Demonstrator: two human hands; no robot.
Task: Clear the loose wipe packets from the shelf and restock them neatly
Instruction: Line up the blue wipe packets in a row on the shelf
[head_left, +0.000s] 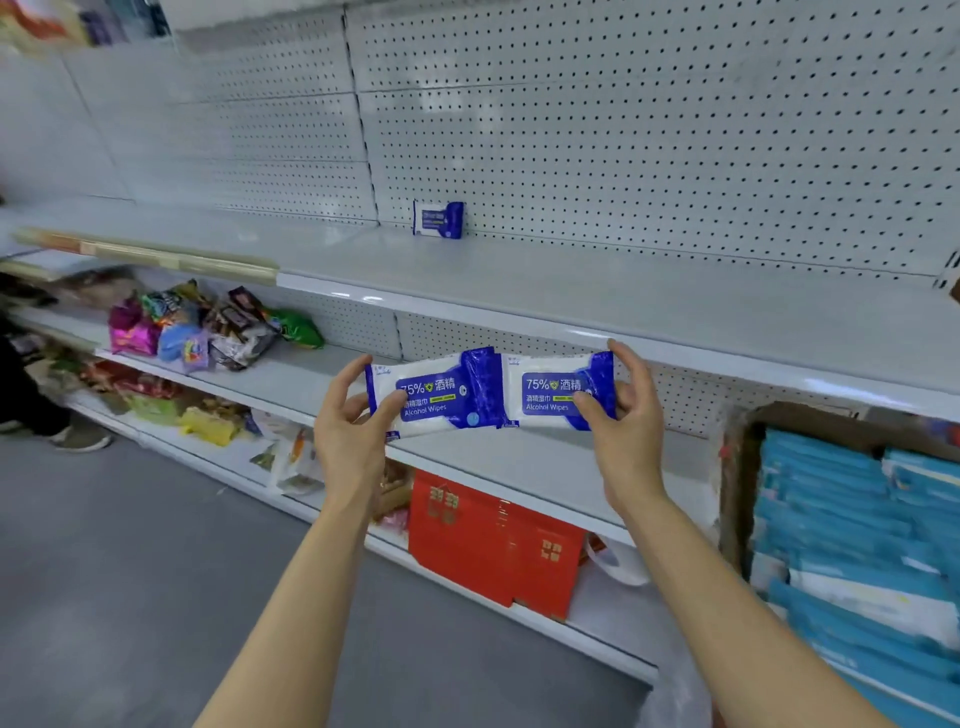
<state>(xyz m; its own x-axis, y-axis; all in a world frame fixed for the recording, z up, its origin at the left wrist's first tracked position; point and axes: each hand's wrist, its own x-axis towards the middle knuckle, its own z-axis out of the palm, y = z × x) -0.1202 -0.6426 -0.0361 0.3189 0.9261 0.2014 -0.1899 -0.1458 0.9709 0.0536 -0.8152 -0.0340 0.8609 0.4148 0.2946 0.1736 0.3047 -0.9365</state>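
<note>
Two wipe packets held up mid-frame, end to end, edges touching or just overlapping at the centre. Left packet (434, 396) gripped by left hand (349, 422), thumb curled onto the printed face, fingers wrapped behind the outer end. Right packet (558, 392) gripped likewise by right hand (626, 415), thumb across the face, fingers hooked over the top edge. Both raised in front of the rail of the upper shelf (597, 296), not yet set down.

Third packet (439, 220) stood on edge at the back of that shelf, upper centre of frame, against the pegboard (649, 130). Rest of that shelf board bare in view.

Handling, judged: soft flow-wrap pouches, light, slightly squashy, film glossy and likely slick. Best taken at the short ends or across the flat faces, as here; the crimped end seals give little purchase. Should stand on a long edge if leaned against the back panel. Not fragile, though a hard squeeze near the reseal flap could lift it.

Writing read on both held packets: "75%", Chinese characters beside it, "Alcohol Wipes" beneath, white on a blue panel, small green strip too fine to read. Print on the far packet blurred, probably the same design.

Noted also: snack bags (208, 327) at middle left, red carton (493, 540) lower centre, box of blue packs (857, 519) at right edge.
</note>
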